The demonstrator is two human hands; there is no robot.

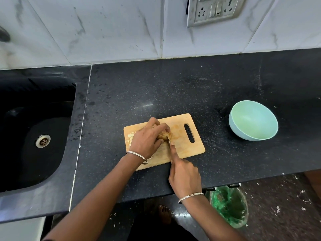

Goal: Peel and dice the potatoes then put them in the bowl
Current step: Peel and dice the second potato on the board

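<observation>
A wooden cutting board (185, 150) lies on the black counter. My left hand (147, 138) curls its fingers over a yellowish potato piece (163, 136) on the board. My right hand (184, 176) grips a knife, index finger stretched along its back; the blade (168, 137) stands in the potato and is mostly hidden by my hands. Several diced potato bits (130, 137) lie at the board's left end. A light green bowl (253, 120) stands to the right of the board, with nothing inside.
A black sink (34, 136) with a metal drain is set in the counter at the left. Below the counter's front edge stands a bin lined with a green bag (229, 206). White scraps litter the dark floor. A tiled wall with a socket plate rises behind.
</observation>
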